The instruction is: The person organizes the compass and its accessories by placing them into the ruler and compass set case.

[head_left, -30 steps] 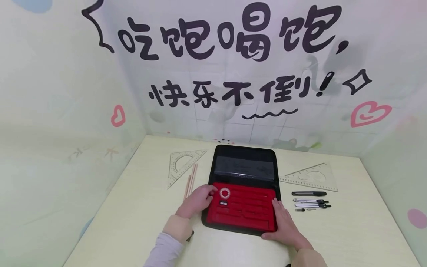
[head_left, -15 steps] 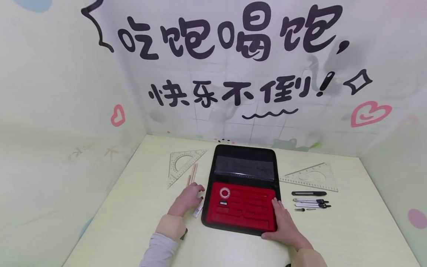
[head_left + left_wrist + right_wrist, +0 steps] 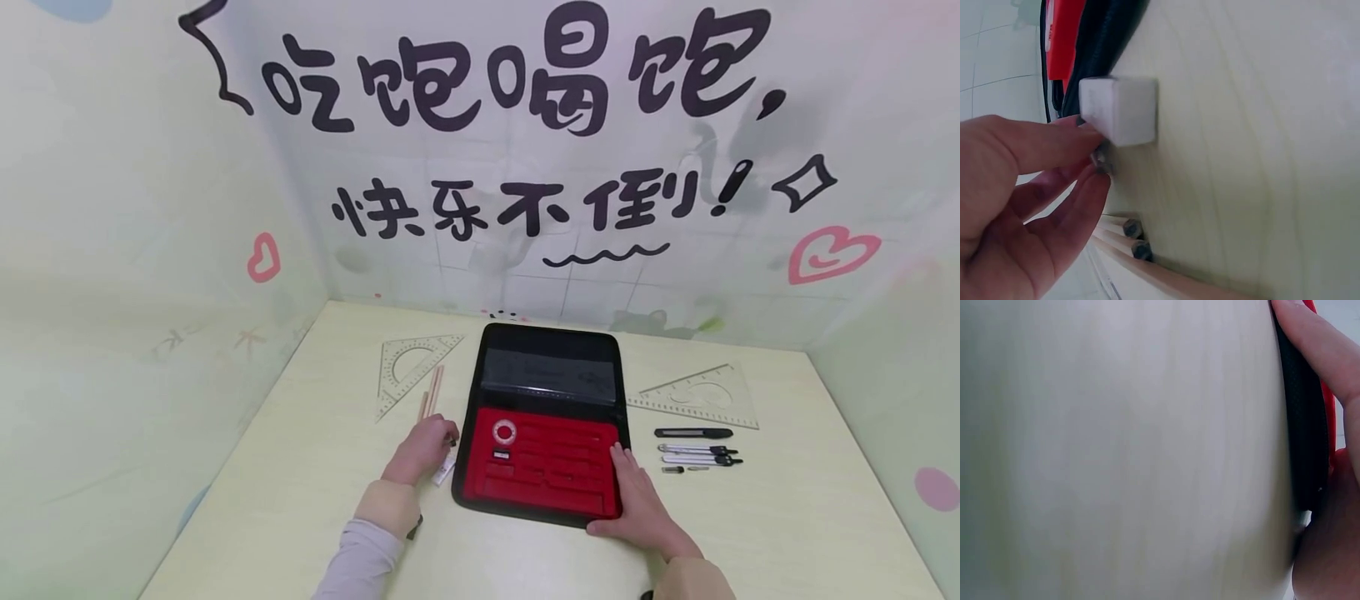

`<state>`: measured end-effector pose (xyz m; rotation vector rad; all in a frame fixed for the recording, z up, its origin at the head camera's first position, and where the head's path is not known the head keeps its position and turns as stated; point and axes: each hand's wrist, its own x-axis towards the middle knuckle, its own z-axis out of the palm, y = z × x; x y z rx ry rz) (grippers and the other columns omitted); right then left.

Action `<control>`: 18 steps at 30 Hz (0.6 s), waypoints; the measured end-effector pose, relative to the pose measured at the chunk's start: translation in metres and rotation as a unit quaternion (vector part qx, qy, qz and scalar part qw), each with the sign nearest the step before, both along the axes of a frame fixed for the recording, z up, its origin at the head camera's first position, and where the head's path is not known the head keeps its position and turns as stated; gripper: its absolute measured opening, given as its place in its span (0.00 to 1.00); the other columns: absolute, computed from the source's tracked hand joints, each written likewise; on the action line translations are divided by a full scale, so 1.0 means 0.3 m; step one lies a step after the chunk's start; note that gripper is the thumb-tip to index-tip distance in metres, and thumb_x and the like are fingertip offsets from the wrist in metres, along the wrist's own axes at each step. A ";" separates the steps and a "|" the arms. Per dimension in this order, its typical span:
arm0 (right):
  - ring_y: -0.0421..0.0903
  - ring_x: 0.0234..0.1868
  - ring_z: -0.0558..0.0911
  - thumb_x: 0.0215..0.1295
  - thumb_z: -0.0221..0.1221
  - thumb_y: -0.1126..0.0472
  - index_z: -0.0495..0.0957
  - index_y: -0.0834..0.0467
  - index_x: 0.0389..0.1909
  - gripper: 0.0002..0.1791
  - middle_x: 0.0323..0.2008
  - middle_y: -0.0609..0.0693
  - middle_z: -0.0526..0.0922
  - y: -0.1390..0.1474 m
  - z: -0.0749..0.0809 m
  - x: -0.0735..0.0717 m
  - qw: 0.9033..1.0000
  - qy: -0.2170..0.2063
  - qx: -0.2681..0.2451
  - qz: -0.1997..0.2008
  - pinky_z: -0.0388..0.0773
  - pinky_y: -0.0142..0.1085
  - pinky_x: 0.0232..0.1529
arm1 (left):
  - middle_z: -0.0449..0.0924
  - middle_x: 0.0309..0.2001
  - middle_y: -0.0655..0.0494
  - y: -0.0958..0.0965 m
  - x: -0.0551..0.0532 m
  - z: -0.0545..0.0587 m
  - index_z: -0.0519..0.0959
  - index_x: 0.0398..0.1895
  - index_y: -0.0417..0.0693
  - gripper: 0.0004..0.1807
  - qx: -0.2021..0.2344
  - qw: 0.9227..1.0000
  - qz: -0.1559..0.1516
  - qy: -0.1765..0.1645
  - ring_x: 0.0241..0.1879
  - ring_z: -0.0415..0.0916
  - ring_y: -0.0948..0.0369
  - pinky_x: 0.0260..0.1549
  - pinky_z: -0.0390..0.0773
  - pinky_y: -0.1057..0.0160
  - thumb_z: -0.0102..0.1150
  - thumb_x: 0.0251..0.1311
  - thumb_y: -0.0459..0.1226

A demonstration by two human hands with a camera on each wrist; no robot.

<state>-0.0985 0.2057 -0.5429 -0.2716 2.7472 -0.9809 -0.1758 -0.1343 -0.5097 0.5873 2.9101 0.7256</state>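
An unfolded black zip case (image 3: 534, 522) with a red moulded tray (image 3: 555, 433) lies on the table; a white ring (image 3: 505, 432) and a small sharpener (image 3: 501, 455) sit in the tray. Left of it, my left hand (image 3: 424, 448) pinches a small dark grey piece (image 3: 1101, 160) between thumb and fingers; its kind is mostly hidden. Beside the thumb lies a white eraser-like block (image 3: 1125, 111), also in the head view. My right hand (image 3: 643, 510) rests along the case's right edge, fingers nearly straight and thumb at the front corner.
Wooden pencils (image 3: 432, 393) and a clear set square (image 3: 412, 371) lie left of the case. To the right are another set square (image 3: 705, 397), a black cutter (image 3: 693, 432), compasses (image 3: 697, 455) and small metal parts (image 3: 673, 470). A printed wall stands behind.
My left hand has left the tray's upper left corner and come down to the table on the left, by the white block, where its fingers have closed. The right hand keeps its place.
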 end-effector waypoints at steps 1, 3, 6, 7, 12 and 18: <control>0.62 0.68 0.40 0.32 0.71 0.40 0.40 0.68 0.67 0.69 0.69 0.65 0.44 0.000 0.000 0.000 1.000 0.000 0.001 0.000 0.41 0.56 0.64 | 0.71 0.23 0.53 0.000 0.000 -0.002 0.80 0.26 0.40 0.11 0.001 1.000 -0.001 0.004 0.25 0.69 0.58 0.31 0.75 0.59 0.55 0.40 0.20; 0.62 0.68 0.40 0.32 0.71 0.40 0.40 0.68 0.68 0.69 0.69 0.65 0.44 -0.001 0.001 -0.001 1.000 0.000 0.001 0.000 0.41 0.57 0.64 | 0.72 0.23 0.53 0.000 -0.004 -0.007 0.80 0.25 0.41 0.11 0.001 1.000 -0.002 0.010 0.25 0.69 0.59 0.31 0.74 0.59 0.55 0.40 0.20; 0.62 0.68 0.40 0.32 0.71 0.40 0.40 0.68 0.68 0.69 0.69 0.65 0.44 -0.001 0.001 -0.001 1.000 0.001 0.002 -0.001 0.41 0.56 0.64 | 0.72 0.22 0.52 0.000 -0.006 -0.012 0.79 0.24 0.41 0.10 0.001 1.000 -0.004 0.020 0.24 0.69 0.59 0.29 0.74 0.60 0.56 0.40 0.21; 0.62 0.68 0.40 0.32 0.71 0.40 0.40 0.68 0.68 0.69 0.69 0.65 0.44 -0.002 0.001 0.000 1.000 0.002 0.002 -0.001 0.41 0.56 0.64 | 0.72 0.22 0.52 0.000 -0.007 -0.012 0.79 0.24 0.42 0.10 0.000 1.000 -0.005 0.023 0.24 0.68 0.59 0.29 0.74 0.60 0.56 0.40 0.21; 0.62 0.68 0.40 0.32 0.71 0.40 0.40 0.68 0.68 0.69 0.69 0.65 0.44 -0.003 0.003 0.001 1.000 -0.001 0.005 -0.003 0.41 0.56 0.65 | 0.72 0.21 0.54 0.000 -0.009 -0.014 0.79 0.24 0.42 0.10 0.003 1.000 -0.003 0.013 0.24 0.67 0.61 0.29 0.73 0.62 0.57 0.41 0.21; 0.62 0.68 0.40 0.32 0.71 0.40 0.40 0.68 0.68 0.70 0.69 0.65 0.44 -0.005 0.002 0.003 1.000 -0.004 0.005 -0.002 0.41 0.55 0.65 | 0.73 0.23 0.55 0.001 -0.004 -0.012 0.80 0.27 0.41 0.09 0.009 1.000 -0.003 -0.002 0.25 0.67 0.62 0.29 0.73 0.63 0.58 0.43 0.22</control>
